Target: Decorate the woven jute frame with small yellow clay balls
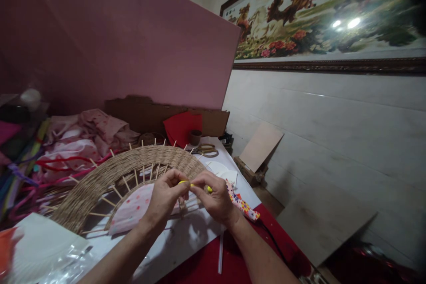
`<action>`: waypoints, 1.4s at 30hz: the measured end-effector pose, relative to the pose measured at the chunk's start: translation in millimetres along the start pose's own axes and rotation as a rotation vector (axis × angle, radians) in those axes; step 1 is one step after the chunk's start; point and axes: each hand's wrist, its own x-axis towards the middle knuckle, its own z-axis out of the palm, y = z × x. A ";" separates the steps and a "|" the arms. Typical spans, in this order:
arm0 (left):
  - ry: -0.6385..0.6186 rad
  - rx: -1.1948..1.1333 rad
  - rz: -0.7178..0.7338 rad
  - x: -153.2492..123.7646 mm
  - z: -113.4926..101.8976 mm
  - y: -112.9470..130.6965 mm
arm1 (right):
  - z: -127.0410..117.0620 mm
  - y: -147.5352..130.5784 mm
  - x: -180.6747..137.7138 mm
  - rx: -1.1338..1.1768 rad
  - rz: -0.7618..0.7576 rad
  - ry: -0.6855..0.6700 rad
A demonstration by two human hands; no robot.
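Observation:
My left hand [168, 195] and my right hand [214, 197] meet above the white table surface, fingertips pinched together. Between them is a small soft-looking yellow piece [183, 182]; its exact kind is unclear. Another bit of yellow shows by the right fingers. Behind and below the hands lies a woven straw fan shape [146, 158] with wooden sticks poking out along its curve. Pink dotted fabric [133, 206] fills its inner half-circle, partly covered by my left hand. A flower-patterned glue gun [244, 207] rests just right of my right hand.
Scissors [208, 151], a small brown pot [195, 136] and red sheets [183, 128] sit at the back. Crumpled pink cloth [89, 131] and colourful strips pile up on the left. A clear stick [220, 255] lies on the red cloth [203, 266]. Clear plastic [66, 266] is front left.

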 end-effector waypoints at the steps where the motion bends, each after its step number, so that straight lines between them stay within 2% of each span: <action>1: 0.010 -0.001 0.003 -0.1 0.8 0.8 | 0.5 -0.5 -0.1 0.022 0.014 0.009; 4: 0.034 -0.079 -0.019 0.7 2.7 3.7 | 2.1 -1.9 -0.5 0.255 0.197 0.013; 7: 0.080 -0.257 -0.072 3.9 0.0 7.4 | 1.7 -2.8 -0.1 0.773 0.460 -0.102; 9: 0.155 -0.349 -0.089 7.3 -4.6 9.5 | 0.2 -3.1 0.9 1.043 0.517 -0.119; 11: 0.192 -0.379 -0.104 10.5 -9.2 10.9 | -1.4 -3.0 2.6 1.157 0.518 -0.037; 14: 0.159 -0.355 -0.121 12.4 -10.7 11.2 | -2.5 -1.5 4.9 1.146 0.575 0.097; 18: 0.145 -0.313 -0.115 11.0 -5.4 8.7 | -5.3 4.0 6.8 1.043 0.650 0.148; 21: 0.146 -0.285 -0.109 10.8 -5.9 6.4 | -11.6 12.4 8.9 1.043 0.601 0.257; 25: 0.176 -0.202 -0.068 12.6 -12.2 5.0 | -21.2 27.2 13.1 1.014 0.499 0.528; 28: 0.188 -0.122 -0.029 13.9 -15.1 3.8 | -22.6 32.1 14.5 0.913 0.510 0.628; 30: 0.183 -0.086 -0.009 14.4 -15.4 2.5 | -20.3 29.7 14.5 0.867 0.522 0.612; 36: 0.179 -0.103 -0.001 14.2 -14.8 -0.3 | -12.6 16.4 13.5 0.865 0.523 0.371; 42: 0.163 -0.095 0.004 14.1 -15.9 -3.2 | -10.5 21.3 10.0 0.901 0.571 0.376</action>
